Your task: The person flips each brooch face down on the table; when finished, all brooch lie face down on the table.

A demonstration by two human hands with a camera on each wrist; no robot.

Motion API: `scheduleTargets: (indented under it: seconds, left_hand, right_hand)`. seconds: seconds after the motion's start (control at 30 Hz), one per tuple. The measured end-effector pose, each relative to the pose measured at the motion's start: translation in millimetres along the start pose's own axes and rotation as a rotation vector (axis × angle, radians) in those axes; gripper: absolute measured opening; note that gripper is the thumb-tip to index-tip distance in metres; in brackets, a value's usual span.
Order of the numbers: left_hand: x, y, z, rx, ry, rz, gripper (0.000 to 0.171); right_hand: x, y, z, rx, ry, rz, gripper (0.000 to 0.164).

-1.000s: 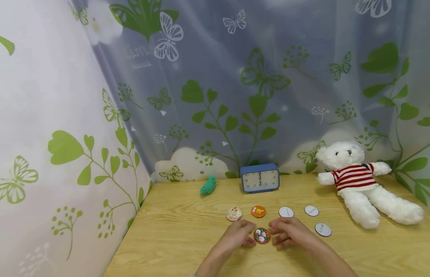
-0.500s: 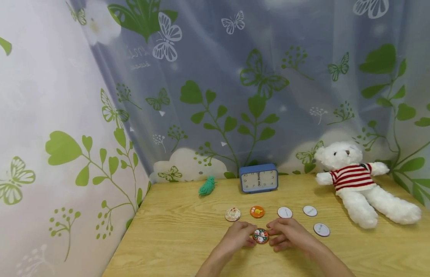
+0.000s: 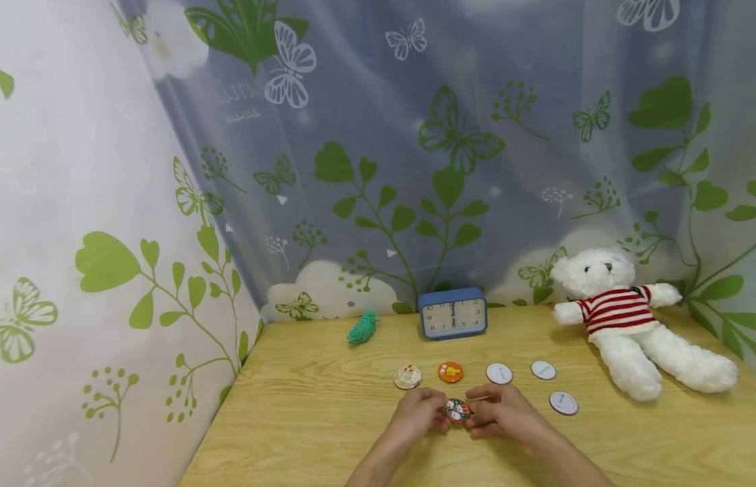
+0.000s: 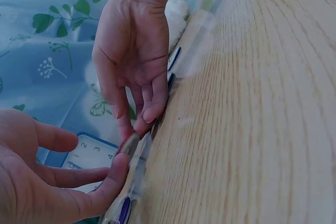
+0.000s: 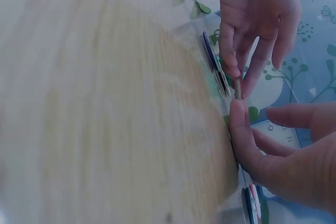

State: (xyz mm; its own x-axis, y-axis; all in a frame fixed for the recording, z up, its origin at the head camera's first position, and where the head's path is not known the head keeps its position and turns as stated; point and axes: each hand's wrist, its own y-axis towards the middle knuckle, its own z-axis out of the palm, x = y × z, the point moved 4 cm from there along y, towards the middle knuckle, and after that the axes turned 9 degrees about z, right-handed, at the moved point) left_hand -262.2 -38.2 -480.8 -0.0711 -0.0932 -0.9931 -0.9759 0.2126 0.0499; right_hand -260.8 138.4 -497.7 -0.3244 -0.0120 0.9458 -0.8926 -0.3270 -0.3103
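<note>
A round button badge (image 3: 457, 409) with a red, green and white picture is held between both hands, tilted a little off the table. My left hand (image 3: 416, 414) pinches its left edge between thumb and fingers. On the opposite edge, my right hand (image 3: 504, 412) pinches it the same way. In the left wrist view the badge (image 4: 128, 144) shows edge-on between the fingertips of the two hands. The right wrist view also gives it as a thin rim (image 5: 238, 88). The fingertips cover parts of its edge.
Behind the hands lie a pale patterned badge (image 3: 407, 377) and an orange thumbs-up badge (image 3: 451, 372). Three white discs (image 3: 499, 373) lie to their right. Farther back are a green yarn bundle (image 3: 362, 328), a blue clock (image 3: 453, 314) and a white teddy bear (image 3: 624, 318) in a striped shirt.
Both hands have closed in on the badge from either side. It lay flat on the table before and is now raised slightly and tilted. The other badges have stayed put.
</note>
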Motion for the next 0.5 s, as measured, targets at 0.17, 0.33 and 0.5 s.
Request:
scheduleTargets:
  seconds: [0.17,0.33,0.5]
  left_hand:
    - [-1.1,0.2,-2.2,-0.014,0.011,0.025,0.026]
    - [1.7,1.4,-3.4,-0.028,0.036,0.047,0.019]
    - [1.5,2.2,-3.9,-0.028,0.017,0.083,0.024]
  right_hand:
    - [-0.6,2.0,2.4,-0.007,-0.011,-0.041,0.045]
    - [-1.1,3.3,3.0,-0.031,-0.005,-0.068,0.039]
    - [-1.2,4.8,4.3,-0.061,-0.015,-0.077,0.036]
